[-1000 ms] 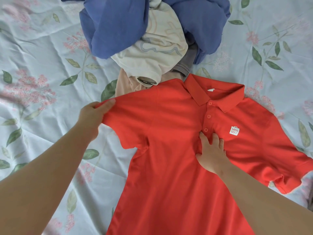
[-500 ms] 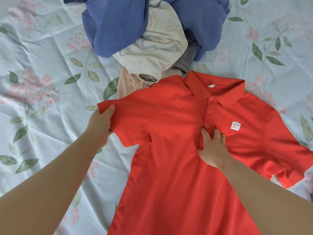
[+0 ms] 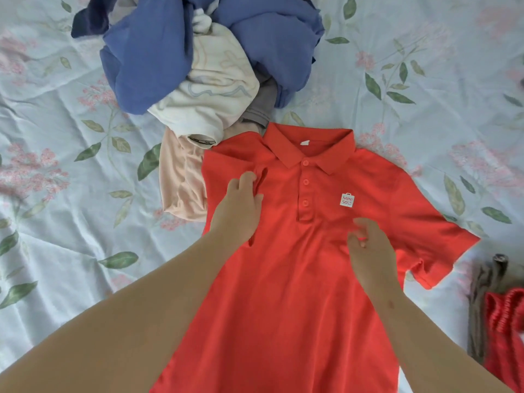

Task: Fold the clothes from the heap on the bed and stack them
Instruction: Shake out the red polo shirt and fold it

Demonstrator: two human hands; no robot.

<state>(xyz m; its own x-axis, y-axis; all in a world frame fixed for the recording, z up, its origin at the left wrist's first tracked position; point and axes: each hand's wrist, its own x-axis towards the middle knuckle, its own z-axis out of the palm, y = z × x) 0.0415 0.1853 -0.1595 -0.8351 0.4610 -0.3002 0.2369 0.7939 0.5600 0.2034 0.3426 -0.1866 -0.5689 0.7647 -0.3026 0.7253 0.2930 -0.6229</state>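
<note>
Now the red polo shirt (image 3: 286,279) looks different from a second ago: its left sleeve, which stuck out flat toward the bed's left edge, is folded inward and lies over the chest, so that side of the shirt runs as a nearly straight line. The left hand (image 3: 239,211), which then pinched the sleeve tip out over the sheet, has travelled in with it and now rests on the folded sleeve, fingers curled round the cuff and pressing it down, clamped on the fabric. The right hand (image 3: 368,248) has slid from just under the buttons toward the right side of the chest, below the white logo patch (image 3: 347,199); its fingers are blurred, so it seems to lie loosely spread on the cloth, though whether it grips anything I cannot tell. Both forearms reach in from the near edge, the hands apart from each other. The shirt lies face up in the middle of the floral bedsheet (image 3: 56,165), collar pointing to the far edge, right sleeve still spread out. Its left shoulder overlaps the heap (image 3: 198,66) of blue, cream, peach and grey clothes at the far edge. Near the right edge lie a red garment (image 3: 504,330) and a grey-brown garment (image 3: 479,293), touching each other
</note>
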